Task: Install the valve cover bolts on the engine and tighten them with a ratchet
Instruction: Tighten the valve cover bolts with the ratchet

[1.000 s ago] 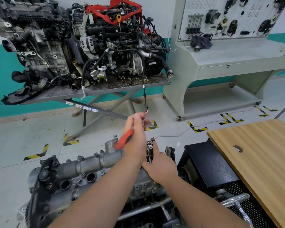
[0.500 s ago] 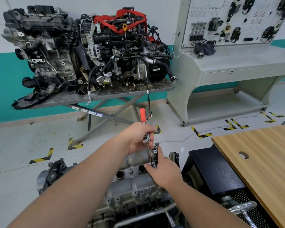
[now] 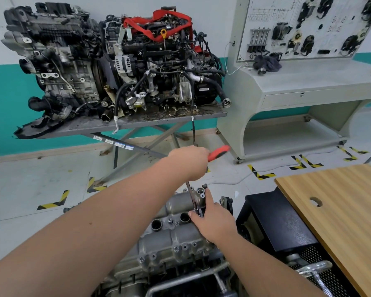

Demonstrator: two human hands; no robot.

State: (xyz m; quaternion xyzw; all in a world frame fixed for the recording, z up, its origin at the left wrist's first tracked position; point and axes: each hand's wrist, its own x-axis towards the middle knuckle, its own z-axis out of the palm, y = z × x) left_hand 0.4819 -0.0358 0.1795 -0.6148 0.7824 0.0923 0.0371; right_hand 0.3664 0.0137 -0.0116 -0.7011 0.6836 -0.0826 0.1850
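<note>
The engine (image 3: 171, 239) is sitting low in front of the person, its valve cover facing up. The left hand (image 3: 191, 161) is gripping the ratchet (image 3: 217, 152) by its red handle, while the right hand (image 3: 214, 224) is pinching the extension's lower end (image 3: 196, 207) on a far-end bolt. Tightening seems to be underway; next likely needs a steady swing, socket seated.
</note>
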